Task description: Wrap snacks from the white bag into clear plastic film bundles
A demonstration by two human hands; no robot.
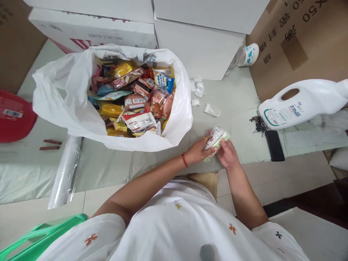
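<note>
Both of my hands hold a small snack packet of white and green wrapping, just over the front part of the pale cloth. My left hand, with a red bracelet at its wrist, grips the packet from the left, thumb across its front. On the packet's right edge, the fingers of my right hand are closed. To the left stands a wide white plastic bag, its mouth spread, filled with many wrapped snacks. Several small clear crumpled packets lie beyond my hands.
White boxes line the back, with a brown carton at right. A white detergent jug, keys and a black phone lie right. At left are a red object, a clear film roll and a green stool.
</note>
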